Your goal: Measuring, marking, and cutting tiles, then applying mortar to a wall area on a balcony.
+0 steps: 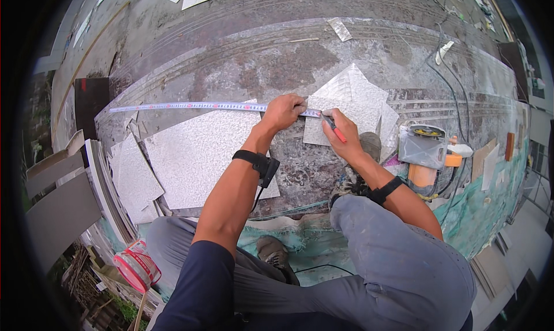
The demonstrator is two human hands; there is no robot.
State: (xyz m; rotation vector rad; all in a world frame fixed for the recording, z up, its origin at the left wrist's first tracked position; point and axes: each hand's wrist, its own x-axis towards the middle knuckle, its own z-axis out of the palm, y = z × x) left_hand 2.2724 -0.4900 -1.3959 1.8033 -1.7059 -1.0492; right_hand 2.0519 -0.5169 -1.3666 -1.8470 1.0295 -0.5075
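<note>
My left hand (283, 111) is closed on a pulled-out tape measure (196, 106), its white blade stretching to the left across the work surface. My right hand (343, 133) grips a red marker (336, 131), with its front end beside the tape's right part. Under and around that hand lie several overlapping white speckled tiles (358, 94), fanned out at angles. A larger speckled tile (202, 152) lies to the left, below the tape. Where the tape's case is, I cannot tell.
A cutting machine (424, 149) with an orange body stands at the right, its cable (453, 80) trailing over the surface. Stacked boards (107, 186) line the left edge. A red-and-white bucket (137, 266) sits at the lower left. My shoe (349, 181) is beside the tiles.
</note>
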